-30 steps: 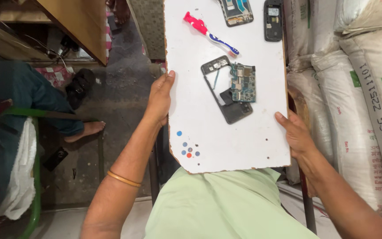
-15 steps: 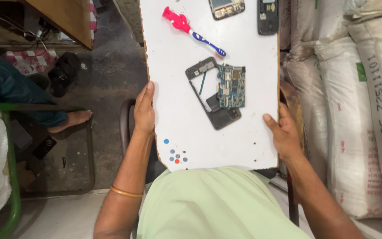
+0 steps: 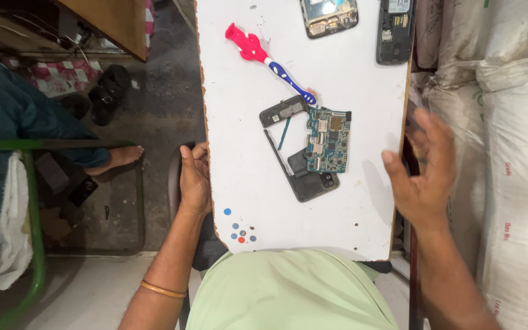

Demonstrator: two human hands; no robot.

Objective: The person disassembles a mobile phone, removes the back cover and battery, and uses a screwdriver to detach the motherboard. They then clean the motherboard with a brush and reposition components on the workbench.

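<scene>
Desk (image 3: pixel 245 122) — a white board with a chipped brown edge — runs from the lower middle of the frame up to the top centre, and the left hand (image 3: pixel 195 178) holds its left edge, fingers curled round the rim in a closed grip on the board. The right hand (image 3: pixel 421 168) is at the right edge of the frame, fingers spread wide and blurred, its grip open and holding nothing; whether it touches the board's edge I cannot tell.

Nearest the person, at the board's lower left corner, sits a cluster of small coloured dots (image 3: pixel 241 229), blue, grey and one red. In the middle lies one opened phone: a dark phone frame (image 3: pixel 294 153) lying at a slant, with one blue-green circuit board (image 3: pixel 328 139) resting over its right side. Just above it, one toothbrush (image 3: pixel 269 61) with a red-pink handle and a blue-and-white neck lies diagonally, its head touching or just beside the frame's top corner.

At the top of the frame are two more phones — one opened phone body (image 3: pixel 329 15) at the top centre and one dark handset (image 3: pixel 396 30) at the top right corner, well apart from the middle one.
</scene>
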